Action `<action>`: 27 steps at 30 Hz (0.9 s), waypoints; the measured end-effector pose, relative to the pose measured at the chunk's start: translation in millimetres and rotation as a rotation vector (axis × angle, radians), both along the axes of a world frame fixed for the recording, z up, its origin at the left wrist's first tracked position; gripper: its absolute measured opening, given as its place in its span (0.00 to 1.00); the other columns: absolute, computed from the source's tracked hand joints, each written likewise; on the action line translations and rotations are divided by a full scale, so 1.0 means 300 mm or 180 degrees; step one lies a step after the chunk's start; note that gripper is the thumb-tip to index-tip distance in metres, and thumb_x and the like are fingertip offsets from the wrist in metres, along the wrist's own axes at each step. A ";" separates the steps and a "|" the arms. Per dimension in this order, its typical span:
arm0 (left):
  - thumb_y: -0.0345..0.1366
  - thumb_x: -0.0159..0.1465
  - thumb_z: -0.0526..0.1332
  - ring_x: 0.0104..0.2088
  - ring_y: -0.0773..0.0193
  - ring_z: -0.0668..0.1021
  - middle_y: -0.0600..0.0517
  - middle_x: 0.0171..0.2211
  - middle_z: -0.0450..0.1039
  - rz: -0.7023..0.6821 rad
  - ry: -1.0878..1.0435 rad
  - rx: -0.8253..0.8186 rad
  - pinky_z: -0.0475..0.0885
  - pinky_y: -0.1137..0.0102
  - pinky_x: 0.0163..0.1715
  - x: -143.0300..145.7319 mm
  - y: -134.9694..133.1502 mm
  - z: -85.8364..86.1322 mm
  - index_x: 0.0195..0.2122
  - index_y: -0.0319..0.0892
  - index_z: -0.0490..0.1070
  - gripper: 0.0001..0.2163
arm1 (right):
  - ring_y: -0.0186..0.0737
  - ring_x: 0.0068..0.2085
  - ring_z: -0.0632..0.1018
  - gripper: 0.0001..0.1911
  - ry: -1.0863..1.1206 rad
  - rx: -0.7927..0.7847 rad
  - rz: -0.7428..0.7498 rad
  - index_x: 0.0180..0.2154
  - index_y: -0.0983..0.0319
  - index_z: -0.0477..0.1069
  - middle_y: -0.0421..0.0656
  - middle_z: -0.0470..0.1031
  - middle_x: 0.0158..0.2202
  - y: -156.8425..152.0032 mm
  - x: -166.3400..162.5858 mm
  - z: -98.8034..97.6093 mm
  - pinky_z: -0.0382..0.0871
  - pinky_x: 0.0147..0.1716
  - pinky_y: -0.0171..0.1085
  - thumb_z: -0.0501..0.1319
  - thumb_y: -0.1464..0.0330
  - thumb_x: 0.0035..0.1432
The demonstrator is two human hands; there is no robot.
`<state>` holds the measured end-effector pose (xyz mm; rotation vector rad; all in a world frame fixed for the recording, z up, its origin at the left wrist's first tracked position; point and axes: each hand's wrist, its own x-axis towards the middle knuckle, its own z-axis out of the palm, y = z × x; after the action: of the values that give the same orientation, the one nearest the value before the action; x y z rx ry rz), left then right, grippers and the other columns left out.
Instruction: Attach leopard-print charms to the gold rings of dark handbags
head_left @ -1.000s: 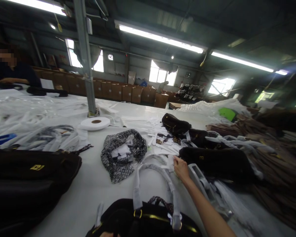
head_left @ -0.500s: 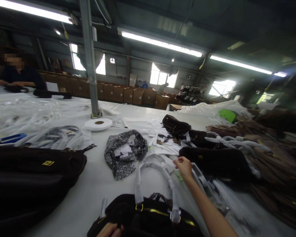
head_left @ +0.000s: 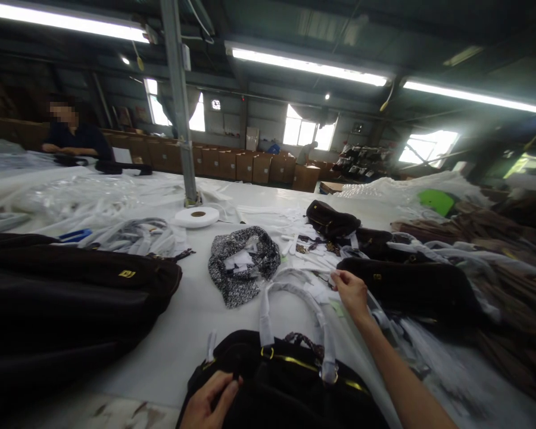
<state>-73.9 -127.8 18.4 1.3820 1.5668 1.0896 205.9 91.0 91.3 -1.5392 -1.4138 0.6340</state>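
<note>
A black handbag [head_left: 277,381] with a gold zip stands at the near edge, its white-wrapped handles [head_left: 295,289] raised. My left hand [head_left: 212,399] is at the bag's left front, thumb and forefinger pinched together; a tiny dark bit shows at the fingertips, too small to name. Over the table to the right, my right hand [head_left: 352,293] has its fingers closed beside white paper slips [head_left: 317,290]; I cannot make out what is in them. Left of those slips lies a black-and-white knitted cloth [head_left: 223,292] with white scraps in its hollow.
Large dark bags [head_left: 80,286] fill the left, and another black bag [head_left: 411,292] lies right of my right hand. A white tape roll [head_left: 197,217] sits near a metal post [head_left: 185,137]. Across the table a person [head_left: 78,140] works. Brown fabric is piled at far right.
The view has turned left, so things sit farther right in it. My left hand shows more fully on the bag. My right hand remains by the white slips, its fingers still closed.
</note>
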 end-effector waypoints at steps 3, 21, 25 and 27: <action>0.48 0.63 0.52 0.34 0.61 0.74 0.53 0.29 0.73 0.0034 -0.0014 0.0043 0.68 0.74 0.36 0.006 -0.004 0.015 0.29 0.43 0.73 0.17 | 0.38 0.25 0.73 0.14 0.0458 -0.0206 0.0601 0.26 0.62 0.73 0.39 0.74 0.22 -0.142 -0.123 -0.001 0.63 0.26 0.34 0.67 0.58 0.44; 0.47 0.63 0.52 0.31 0.62 0.73 0.53 0.27 0.71 0.0164 -0.0011 0.0195 0.67 0.72 0.33 0.016 -0.011 0.010 0.25 0.42 0.71 0.17 | 0.43 0.29 0.79 0.18 0.1756 -0.1140 0.2088 0.30 0.64 0.75 0.43 0.79 0.26 -0.417 -0.485 -0.099 0.70 0.31 0.36 0.69 0.56 0.44; 0.46 0.63 0.53 0.31 0.61 0.74 0.53 0.27 0.71 0.0165 -0.0034 0.0195 0.68 0.72 0.33 0.015 -0.013 0.025 0.25 0.42 0.71 0.16 | 0.42 0.31 0.79 0.13 0.1543 -0.1021 0.2288 0.31 0.64 0.75 0.43 0.79 0.27 -0.425 -0.491 -0.102 0.70 0.32 0.35 0.66 0.60 0.48; 0.45 0.63 0.53 0.32 0.61 0.74 0.53 0.27 0.71 0.0144 -0.0055 0.0182 0.68 0.72 0.34 0.015 -0.015 0.035 0.25 0.42 0.71 0.16 | 0.42 0.31 0.78 0.10 0.1391 -0.0977 0.2456 0.30 0.64 0.76 0.42 0.78 0.27 -0.430 -0.492 -0.098 0.69 0.32 0.35 0.65 0.63 0.50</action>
<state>-69.3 -132.3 28.8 1.3773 1.5724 1.1787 58.3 -37.9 62.0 -0.9307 -1.5848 1.6052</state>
